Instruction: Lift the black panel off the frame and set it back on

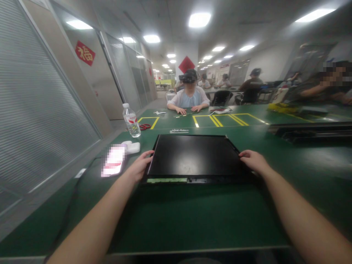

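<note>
A flat black display panel (194,157) lies on the green table (192,216) in front of me, with a green circuit strip along its near edge. My left hand (139,165) grips the panel's left edge, fingers curled around it. My right hand (254,160) holds the panel's right edge, fingers bent over the rim. Both forearms reach in from the bottom of the view.
A phone (113,164) and a small white case (131,147) lie left of the panel, a water bottle (131,120) and red scissors (145,126) behind them. A dark panel (313,131) lies at the right. A person (189,96) sits across the table; others sit farther back.
</note>
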`<state>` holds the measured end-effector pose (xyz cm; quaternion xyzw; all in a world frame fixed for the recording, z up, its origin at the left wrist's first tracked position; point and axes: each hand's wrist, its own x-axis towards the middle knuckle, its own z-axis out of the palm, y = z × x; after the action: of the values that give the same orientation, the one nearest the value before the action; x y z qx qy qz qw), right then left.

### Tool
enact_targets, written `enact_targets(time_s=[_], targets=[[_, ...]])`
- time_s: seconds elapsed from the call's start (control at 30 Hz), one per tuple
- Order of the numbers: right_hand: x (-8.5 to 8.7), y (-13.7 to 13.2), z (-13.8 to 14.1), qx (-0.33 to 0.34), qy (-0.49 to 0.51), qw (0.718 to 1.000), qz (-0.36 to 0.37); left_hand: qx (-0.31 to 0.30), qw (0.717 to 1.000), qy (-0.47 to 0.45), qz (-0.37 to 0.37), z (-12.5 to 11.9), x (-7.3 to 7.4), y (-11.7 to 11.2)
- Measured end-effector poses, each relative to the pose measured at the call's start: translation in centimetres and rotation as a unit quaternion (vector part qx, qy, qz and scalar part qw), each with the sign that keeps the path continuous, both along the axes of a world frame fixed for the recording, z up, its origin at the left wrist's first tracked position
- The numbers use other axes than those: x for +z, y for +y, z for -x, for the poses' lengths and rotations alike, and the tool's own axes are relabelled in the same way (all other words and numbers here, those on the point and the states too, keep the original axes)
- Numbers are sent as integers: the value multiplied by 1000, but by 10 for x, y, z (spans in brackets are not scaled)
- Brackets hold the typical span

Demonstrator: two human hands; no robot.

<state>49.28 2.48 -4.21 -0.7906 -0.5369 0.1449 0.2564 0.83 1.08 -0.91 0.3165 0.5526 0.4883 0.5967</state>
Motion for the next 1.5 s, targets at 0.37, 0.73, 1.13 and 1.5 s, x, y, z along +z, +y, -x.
enact_targets(time_s=[0.37, 0.73, 1.13, 1.5], targets=[[0, 0, -1, 5, -5, 1000, 7, -3, 1000, 0, 1, -6, 12, -8], [0, 0, -1, -5, -16, 1000, -4, -12, 987, 153, -40, -3, 14, -10], [0, -1, -1, 5, -22, 1000, -13, -41, 918, 384, -89, -1, 17, -14], [2, -3, 5, 14, -41, 999, -31, -48, 925, 350, -140, 4, 8, -12]])
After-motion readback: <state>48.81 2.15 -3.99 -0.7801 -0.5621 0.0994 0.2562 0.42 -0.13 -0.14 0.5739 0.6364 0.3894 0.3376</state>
